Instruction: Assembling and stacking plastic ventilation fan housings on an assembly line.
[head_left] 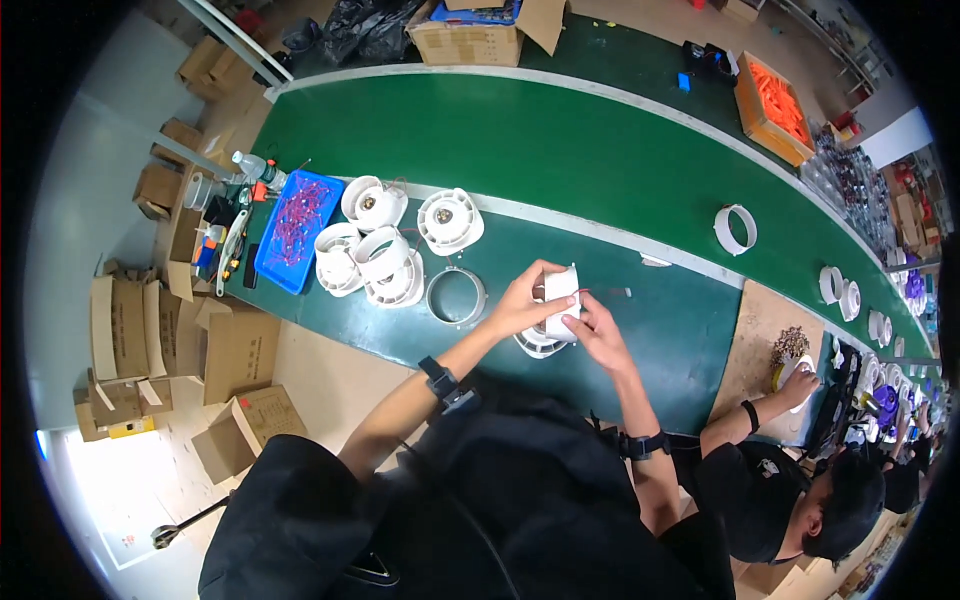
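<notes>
My left hand (522, 302) grips a white plastic ring (562, 290) from its left side. On the opposite side, the fingers of my right hand (600, 333) close on the same ring, which is tilted on edge. Right beneath it, partly covered by my hands, rests a white slotted housing (540, 345). A thin wire (612, 292) runs out to the right beyond my right fingers. Left of my hands, another white ring (431, 300) lies on the green table. Farther left stand several round white housings (451, 240), some with a metal part in the middle.
A blue tray (266, 268) of red wires sits at the table's left end, near a bottle (250, 163) and tools. A green belt (600, 165) crosses beyond, carrying a white ring (733, 247). To the right, a co-worker's hand (798, 385) works over a brown board (745, 350).
</notes>
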